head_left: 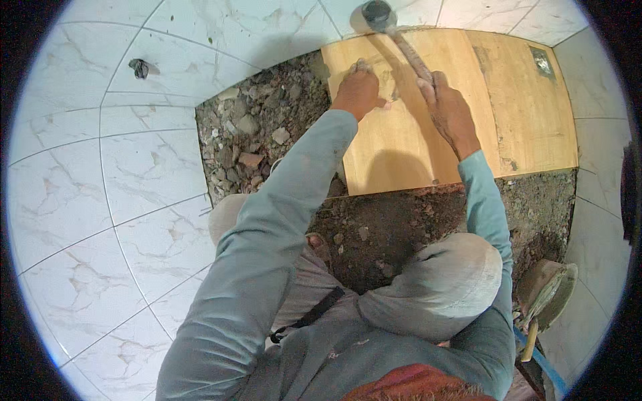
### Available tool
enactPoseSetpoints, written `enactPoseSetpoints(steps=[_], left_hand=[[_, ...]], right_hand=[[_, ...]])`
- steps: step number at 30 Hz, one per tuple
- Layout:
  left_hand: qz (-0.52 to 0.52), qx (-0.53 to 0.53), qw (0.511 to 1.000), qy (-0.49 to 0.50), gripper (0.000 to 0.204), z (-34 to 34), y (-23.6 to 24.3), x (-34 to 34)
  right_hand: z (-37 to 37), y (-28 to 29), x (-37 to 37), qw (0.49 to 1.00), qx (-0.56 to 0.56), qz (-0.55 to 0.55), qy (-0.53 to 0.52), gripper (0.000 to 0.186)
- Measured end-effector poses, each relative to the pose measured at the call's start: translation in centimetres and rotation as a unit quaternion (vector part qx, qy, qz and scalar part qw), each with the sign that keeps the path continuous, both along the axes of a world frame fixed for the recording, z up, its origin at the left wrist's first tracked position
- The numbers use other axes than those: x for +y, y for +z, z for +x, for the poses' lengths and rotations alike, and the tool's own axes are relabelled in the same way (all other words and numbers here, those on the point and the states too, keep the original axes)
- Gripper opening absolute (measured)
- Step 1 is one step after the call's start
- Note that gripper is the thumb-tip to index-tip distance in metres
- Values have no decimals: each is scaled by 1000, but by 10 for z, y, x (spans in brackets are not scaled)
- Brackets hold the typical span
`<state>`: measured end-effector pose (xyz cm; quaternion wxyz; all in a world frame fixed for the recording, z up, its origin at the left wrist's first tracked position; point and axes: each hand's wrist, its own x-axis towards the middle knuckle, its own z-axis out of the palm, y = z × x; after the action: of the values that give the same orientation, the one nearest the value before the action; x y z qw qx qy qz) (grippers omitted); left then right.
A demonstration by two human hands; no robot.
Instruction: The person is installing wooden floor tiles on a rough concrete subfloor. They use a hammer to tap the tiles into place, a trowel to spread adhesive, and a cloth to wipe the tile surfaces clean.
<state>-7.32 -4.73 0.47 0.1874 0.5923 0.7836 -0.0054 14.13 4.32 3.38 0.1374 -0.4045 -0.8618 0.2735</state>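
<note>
My right hand point(449, 110) is closed around the handle of a mallet point(409, 53). Its black head point(378, 15) is at the far end, over the far edge of the wood-look tiles. My left hand point(358, 90) rests near the left edge of the nearer-left wood-look tile point(401, 150), thumb stretched out to the side. Its other fingers point away and show only in part. Beside it, a second wood-look tile point(528, 120) adjoins on the right, with dark smears and a small dark patch near its far corner.
Loose rubble and stones point(251, 134) fill the exposed bed left of the tiles. Dark soil point(374, 234) lies between them and my knees. White marbled tiles point(60, 220) surround the bed. A dark crumpled scrap point(139, 68) lies far left; a dirty container point(548, 291) stands at right.
</note>
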Motion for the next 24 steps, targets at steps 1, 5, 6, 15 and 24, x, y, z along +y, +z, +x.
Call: enactPoseSetpoints(steps=[1,5,6,15,24], left_hand=[[8,3,1000,0,103,2,3,-1],[-33,-6,999,11,87,5,16,3],[-56,-22,998,13,85,6,18,5],[-60,-27,997,37,78,11,12,6],[-43,7,999,28,64,10,4,13]], right_hand=[[-1,0,0,1000,-10,-23,-3,38],[2,3,-7,1000,-11,-17,24,38],[1,4,-8,999,-20,-38,24,37],[10,-2,-5,999,-20,-32,19,38],[28,4,-10,999,-23,-1,-27,38]])
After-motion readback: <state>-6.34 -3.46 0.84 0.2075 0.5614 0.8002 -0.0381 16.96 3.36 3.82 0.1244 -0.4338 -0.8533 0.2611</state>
